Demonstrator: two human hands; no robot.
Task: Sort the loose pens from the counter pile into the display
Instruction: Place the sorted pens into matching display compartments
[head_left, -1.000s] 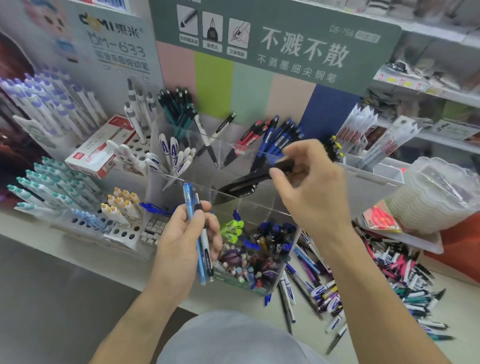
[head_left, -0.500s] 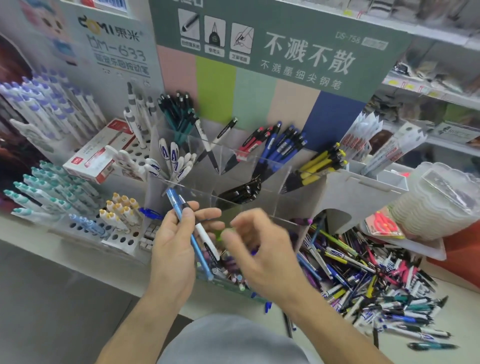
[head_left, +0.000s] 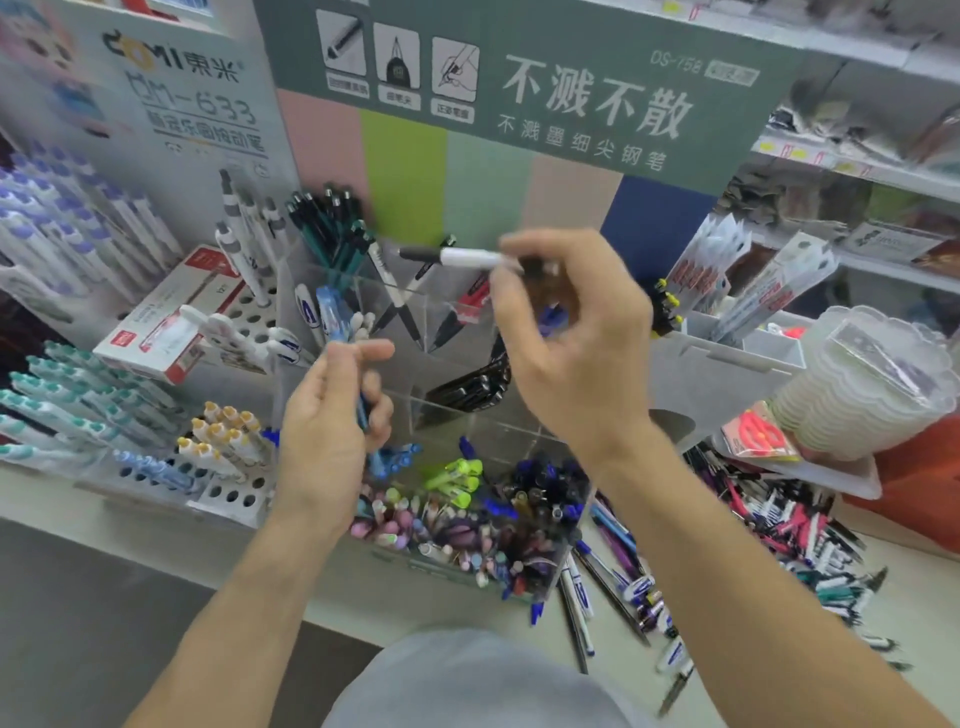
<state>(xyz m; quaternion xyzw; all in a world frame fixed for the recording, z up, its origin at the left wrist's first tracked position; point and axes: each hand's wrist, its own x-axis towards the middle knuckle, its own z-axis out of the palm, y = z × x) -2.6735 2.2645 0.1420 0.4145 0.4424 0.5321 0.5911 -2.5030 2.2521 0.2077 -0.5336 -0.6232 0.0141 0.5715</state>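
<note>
The right hand (head_left: 566, 332) pinched a white pen with a black tip (head_left: 457, 256) between thumb and fingertips, holding it nearly level above the rear cells of the clear display (head_left: 363, 291) — most likely so its type could be matched against the white-and-black pens (head_left: 392, 291) standing just below it. The left hand (head_left: 327, 415) gripped a translucent blue pen (head_left: 332, 317) upright, close in front of the display's left cells, probably kept in reserve as the next one to file. The loose pile (head_left: 779, 525) lay on the counter (head_left: 649, 670) to the right, well apart from both hands, with many pens left to sort. The display's cells each held one kind — so the raised pen probably belonged in the rear cell beneath it.
</note>
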